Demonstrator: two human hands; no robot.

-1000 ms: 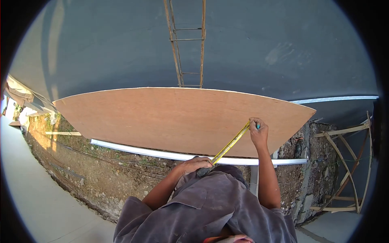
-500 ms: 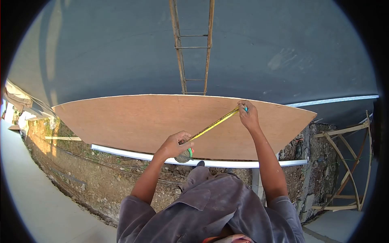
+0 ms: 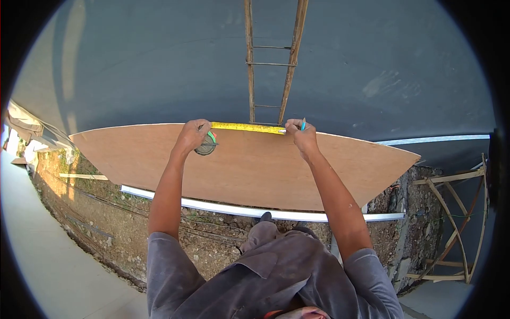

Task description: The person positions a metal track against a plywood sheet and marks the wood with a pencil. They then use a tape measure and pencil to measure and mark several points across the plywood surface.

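- One tape point(image 3: 247, 127), yellow, runs flat along the top edge of the one board point(image 3: 239, 165), stretched between the two hands.
- The left hand point(image 3: 192, 135) is clenched around the tape case point(image 3: 205, 147), pressing it against the board just under the top edge; the fingers hide most of the case, only a round grey part with a bit of green shows.
- The right hand point(image 3: 300, 134) pins the tape's free end at the board's edge and grips one pen point(image 3: 303, 124); only its blue-green tip pokes out above the fingers, and the tape's end hook is hidden beneath them.
- Any marks on the tape are too small to read.
- The board leans on a grey wall point(image 3: 372, 58), with its lower edge on one white rail point(image 3: 212, 204).
- One ladder point(image 3: 271, 64) stands against the wall behind the board; its top is cut off and its foot is hidden by the board.
- Rough stony ground point(image 3: 106, 212) lies below.
- At far right a frame point(image 3: 457, 223) of thin wooden strips is partly cut off.
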